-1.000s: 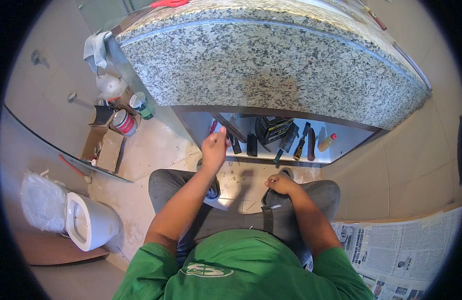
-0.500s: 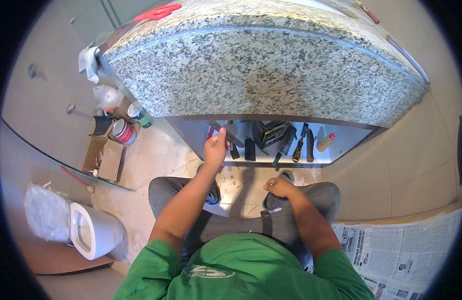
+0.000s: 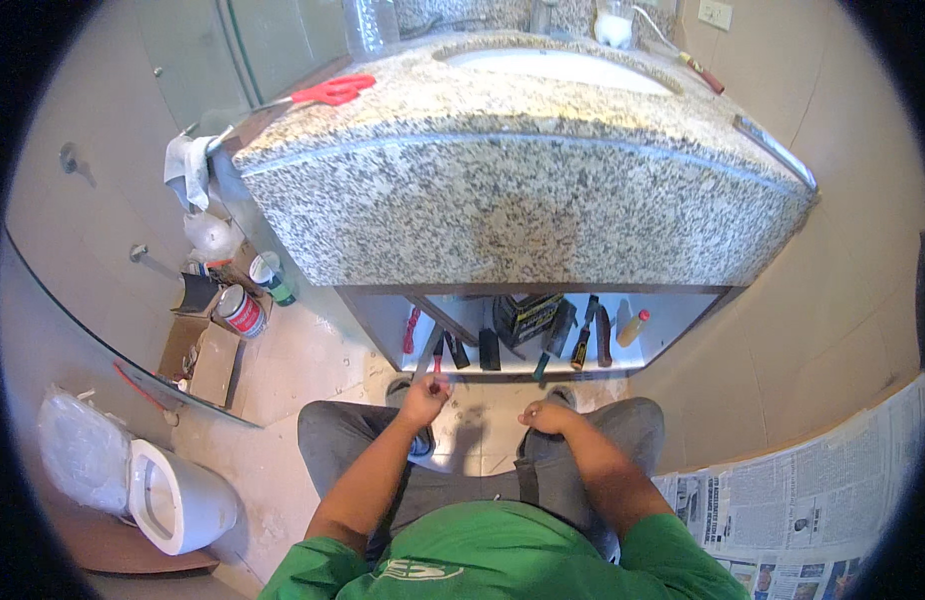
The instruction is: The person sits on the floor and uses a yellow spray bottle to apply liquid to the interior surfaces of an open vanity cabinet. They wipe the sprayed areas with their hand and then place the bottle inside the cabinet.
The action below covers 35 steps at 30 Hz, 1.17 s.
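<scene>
My left hand (image 3: 425,400) is closed just in front of the cabinet shelf's front edge, over my left shoe. A dark bit shows at its fingertips, too small to name. Beside those fingers are a grey flat strip (image 3: 428,350) and a thin red handle (image 3: 438,362); I cannot tell whether the hand grips either. My right hand (image 3: 548,416) hangs with curled fingers above my right shoe; its inside is hidden. On the shelf (image 3: 628,362) lie a green-handled tool with a wide dark blade (image 3: 557,335), a yellow-and-black handle (image 3: 580,352), a brown handle (image 3: 604,335) and a black box (image 3: 533,320).
Above the shelf is a granite counter (image 3: 523,220) with a sink (image 3: 558,68) and red-handled scissors (image 3: 335,90). A red-capped bottle (image 3: 634,328) stands on the shelf's right. At left are cans (image 3: 243,312), a cardboard box (image 3: 215,362), a glass panel's edge (image 3: 93,340) and a toilet (image 3: 183,495).
My left hand has drawn back from inside the cabinet to in front of the shelf edge. My right hand has barely moved. The view has tilted up, showing more of the counter and sink.
</scene>
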{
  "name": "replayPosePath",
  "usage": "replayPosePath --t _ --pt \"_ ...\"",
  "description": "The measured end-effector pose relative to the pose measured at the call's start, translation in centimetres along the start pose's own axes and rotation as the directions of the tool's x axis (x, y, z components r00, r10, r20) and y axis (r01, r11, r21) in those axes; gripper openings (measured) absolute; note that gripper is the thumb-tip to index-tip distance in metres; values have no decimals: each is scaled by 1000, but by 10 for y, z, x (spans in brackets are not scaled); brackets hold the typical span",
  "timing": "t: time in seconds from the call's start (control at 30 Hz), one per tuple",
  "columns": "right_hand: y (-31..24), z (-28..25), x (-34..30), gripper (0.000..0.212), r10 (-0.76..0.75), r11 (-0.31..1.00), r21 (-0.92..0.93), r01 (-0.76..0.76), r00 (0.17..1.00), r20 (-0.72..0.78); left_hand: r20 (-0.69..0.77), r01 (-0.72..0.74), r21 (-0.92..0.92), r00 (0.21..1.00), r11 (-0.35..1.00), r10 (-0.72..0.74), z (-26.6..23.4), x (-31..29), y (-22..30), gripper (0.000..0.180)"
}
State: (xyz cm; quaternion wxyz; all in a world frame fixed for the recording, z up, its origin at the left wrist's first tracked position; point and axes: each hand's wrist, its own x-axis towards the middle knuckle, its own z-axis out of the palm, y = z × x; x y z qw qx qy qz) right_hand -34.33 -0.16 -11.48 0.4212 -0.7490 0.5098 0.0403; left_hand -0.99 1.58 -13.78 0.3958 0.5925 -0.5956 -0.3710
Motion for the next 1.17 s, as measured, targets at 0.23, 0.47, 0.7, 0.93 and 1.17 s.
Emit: replayPosePath --t 0.23,0.47,0.7,0.93,1.17 --pt "20 4 -6 56 76 985 -156 -75 997 -2 25 53 190 998 980 -59 -2 -9 48 22" --pt "-3 -18 -29 44 -43 997 -74 29 981 -188 -74 -19 -439 997 898 -15 -58 -25 119 24" --pt "-69 -59 -24 46 -113 993 -36 110 990 -86 -266 -67 -308 964 949 -18 -139 -88 168 28" --pt "-81 -86 75 53 -102 963 -234 132 986 135 42 -739 564 470 367 881 -179 -2 250 22" --pt "24 -43 223 58 13 814 -557 166 953 304 470 -931 -153 227 332 853 -120 82 256 13"
